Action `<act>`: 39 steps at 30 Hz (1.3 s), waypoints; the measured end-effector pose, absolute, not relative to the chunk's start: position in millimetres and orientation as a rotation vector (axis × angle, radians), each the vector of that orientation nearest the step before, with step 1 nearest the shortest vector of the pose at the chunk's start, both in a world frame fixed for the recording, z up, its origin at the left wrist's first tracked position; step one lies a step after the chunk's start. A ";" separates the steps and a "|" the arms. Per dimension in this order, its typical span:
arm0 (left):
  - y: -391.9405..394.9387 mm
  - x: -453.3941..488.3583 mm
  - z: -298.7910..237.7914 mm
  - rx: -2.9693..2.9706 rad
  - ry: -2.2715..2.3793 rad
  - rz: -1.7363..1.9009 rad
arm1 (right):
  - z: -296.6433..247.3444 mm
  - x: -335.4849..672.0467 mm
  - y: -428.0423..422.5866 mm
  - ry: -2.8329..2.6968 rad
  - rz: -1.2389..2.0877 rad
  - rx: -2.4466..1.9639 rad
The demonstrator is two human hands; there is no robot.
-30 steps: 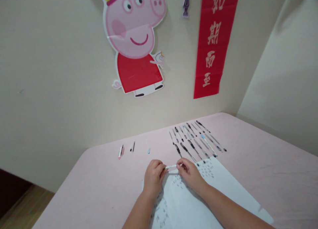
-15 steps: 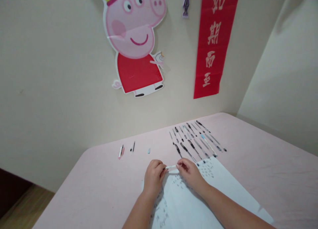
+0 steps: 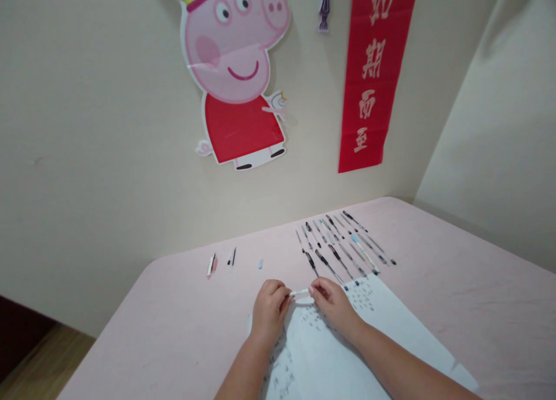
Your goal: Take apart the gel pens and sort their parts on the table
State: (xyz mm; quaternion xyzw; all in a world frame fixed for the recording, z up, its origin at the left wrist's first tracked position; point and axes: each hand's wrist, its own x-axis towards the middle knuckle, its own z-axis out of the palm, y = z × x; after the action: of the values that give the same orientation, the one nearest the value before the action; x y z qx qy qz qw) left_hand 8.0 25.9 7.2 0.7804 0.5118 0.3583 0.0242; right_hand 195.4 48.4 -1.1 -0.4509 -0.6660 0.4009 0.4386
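Both hands pinch one short white pen (image 3: 299,292) held level just above a white sheet of paper (image 3: 347,342) with rows of small writing. My left hand (image 3: 268,310) grips the pen's left end, fingers curled. My right hand (image 3: 332,303) grips its right end. Beyond the hands, a row of several pens (image 3: 343,243) lies side by side on the pink table (image 3: 174,330).
A pink-and-white pen piece (image 3: 211,265), a black pen piece (image 3: 231,256) and a small pale blue cap (image 3: 260,263) lie at the left rear of the table. A cartoon pig cutout (image 3: 237,70) and a red banner (image 3: 373,70) hang on the wall. The table's left edge drops to a wooden floor.
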 end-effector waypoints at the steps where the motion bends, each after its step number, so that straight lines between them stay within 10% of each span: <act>1: 25.5 8.2 7.8 2.419 1.580 1.114 | -1.1 195.6 48.3 -1.658 0.995 -1.125; 39: 24.3 10.1 10.0 2.251 1.742 1.115 | 0.9 197.0 40.9 -1.610 0.975 -1.006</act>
State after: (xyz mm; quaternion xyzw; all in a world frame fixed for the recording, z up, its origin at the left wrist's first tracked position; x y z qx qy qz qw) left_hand 10.1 24.3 10.0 0.7358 0.5693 0.3643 0.0424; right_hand 197.0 40.9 0.9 -0.4126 -0.6608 0.4003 0.4826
